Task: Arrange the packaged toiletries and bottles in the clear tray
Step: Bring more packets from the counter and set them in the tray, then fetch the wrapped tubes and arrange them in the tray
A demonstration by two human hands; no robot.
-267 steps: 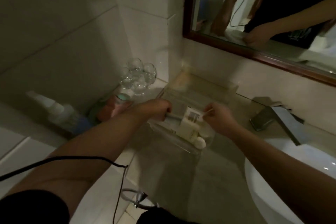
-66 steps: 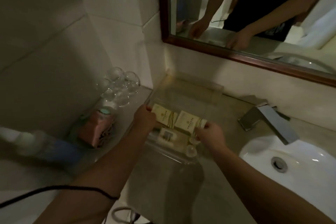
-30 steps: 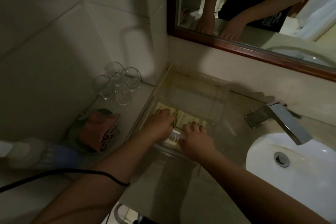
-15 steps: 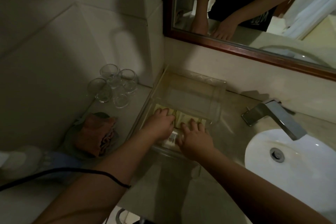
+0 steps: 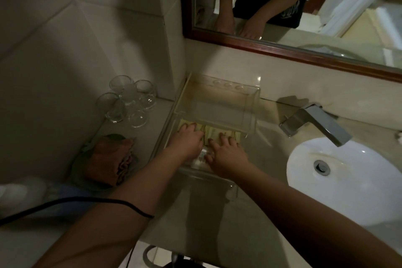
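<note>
A clear plastic tray (image 5: pixel 253 102) sits on the counter in the corner below the mirror. Cream packaged toiletries (image 5: pixel 214 131) with gold print lie flat in a row across its near half. My left hand (image 5: pixel 187 142) rests palm down on the left packets, fingers spread. Beside it my right hand (image 5: pixel 226 152) presses flat on the right packets. A small white bottle (image 5: pixel 201 158) shows between my wrists at the tray's front; other bottles are hidden under my hands. The tray's far half holds nothing.
Several upturned glasses (image 5: pixel 128 102) stand left of the tray. A folded brown cloth (image 5: pixel 111 161) lies on a dish nearer me. A metal faucet (image 5: pixel 315 123) and white basin (image 5: pixel 348 180) are on the right. A black cable (image 5: pixel 87 200) crosses my left forearm.
Both hands went from lifting packets above the tray to lying flat on them inside it. In the last half second they have hardly moved.
</note>
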